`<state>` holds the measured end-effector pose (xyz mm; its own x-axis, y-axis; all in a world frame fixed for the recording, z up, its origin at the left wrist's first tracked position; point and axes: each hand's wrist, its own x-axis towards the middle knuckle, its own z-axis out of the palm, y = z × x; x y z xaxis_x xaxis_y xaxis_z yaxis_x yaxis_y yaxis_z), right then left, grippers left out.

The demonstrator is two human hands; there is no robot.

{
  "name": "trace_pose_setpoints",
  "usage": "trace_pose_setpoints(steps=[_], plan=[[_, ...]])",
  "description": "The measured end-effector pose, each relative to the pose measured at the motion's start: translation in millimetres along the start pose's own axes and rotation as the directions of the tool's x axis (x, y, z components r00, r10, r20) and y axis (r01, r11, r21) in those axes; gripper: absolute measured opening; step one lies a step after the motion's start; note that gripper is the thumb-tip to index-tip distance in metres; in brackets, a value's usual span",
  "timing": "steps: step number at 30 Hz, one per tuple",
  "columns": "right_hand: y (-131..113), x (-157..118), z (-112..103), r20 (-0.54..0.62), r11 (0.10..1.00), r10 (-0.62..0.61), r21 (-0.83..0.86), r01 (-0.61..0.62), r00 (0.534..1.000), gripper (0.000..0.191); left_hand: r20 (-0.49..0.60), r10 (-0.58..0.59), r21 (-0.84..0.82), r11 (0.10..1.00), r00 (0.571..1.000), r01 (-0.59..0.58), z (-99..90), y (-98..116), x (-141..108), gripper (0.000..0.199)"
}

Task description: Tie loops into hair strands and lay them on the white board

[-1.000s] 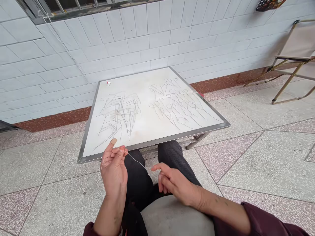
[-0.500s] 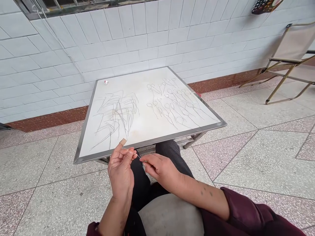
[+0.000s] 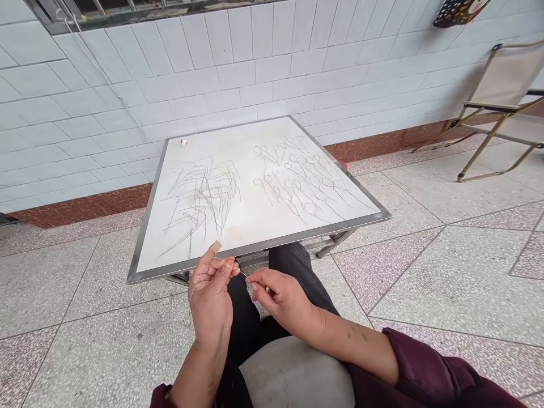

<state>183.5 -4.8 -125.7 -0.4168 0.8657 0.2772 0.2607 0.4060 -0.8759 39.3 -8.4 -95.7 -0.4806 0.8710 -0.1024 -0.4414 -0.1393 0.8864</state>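
A thin wire point(image 3: 242, 273) spans the small gap between my two hands, over my lap. Thumb and fingertips of my left hand point(image 3: 211, 294) pinch it, palm turned up; one finger with a tan bandage point(image 3: 215, 246) at its tip points away from the rest. My right hand point(image 3: 283, 294) is closed on the other end of the wire with thumb and forefinger. On the white table point(image 3: 249, 221) ahead, several bent wires point(image 3: 202, 192) lie in a tangled pile at left. Several wires with a round loop at one end point(image 3: 293, 184) are spread at right.
A small red-and-white object point(image 3: 183, 143) sits at the table's far left corner. The table's grey metal edge point(image 3: 263, 246) is just beyond my hands. Behind it stands a white tiled wall point(image 3: 238, 73). A folding chair point(image 3: 501, 102) is at the right on the speckled floor.
Both hands have shifted slightly to the right, still pinching the wire. The wires on the table look unchanged.
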Motion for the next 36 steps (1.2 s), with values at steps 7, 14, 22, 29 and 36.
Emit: trace_pose_setpoints(steps=[7,14,22,29,36], plan=[[-2.4,-8.7,-2.6,0.033,0.997,0.067,0.027,-0.068,0.997,0.010,-0.017,0.004,0.001,1.000,1.000,-0.004,-1.8,3.4,0.7,0.046],[-1.0,-15.7,-1.8,-0.005,0.997,0.060,-0.039,-0.060,0.998,0.011,-0.026,0.014,-0.008,1.000,1.000,-0.014,-3.9,4.4,1.1,0.046],[3.0,-23.4,-0.8,0.025,0.998,0.052,-0.042,-0.051,0.998,0.009,-0.006,0.014,-0.021,1.000,1.000,-0.014,-4.5,3.2,-1.3,0.046],[2.3,-11.1,-26.9,-0.076,0.997,0.050,-0.051,-0.054,0.996,0.016,0.097,-0.089,0.071,0.994,0.991,0.082,-1.7,6.8,-10.0,0.065],[-12.8,31.9,-26.3,-0.113,0.995,-0.097,-0.014,0.096,0.989,0.012,0.299,-0.211,0.216,0.965,0.931,0.149,4.5,2.3,-22.6,0.084]])
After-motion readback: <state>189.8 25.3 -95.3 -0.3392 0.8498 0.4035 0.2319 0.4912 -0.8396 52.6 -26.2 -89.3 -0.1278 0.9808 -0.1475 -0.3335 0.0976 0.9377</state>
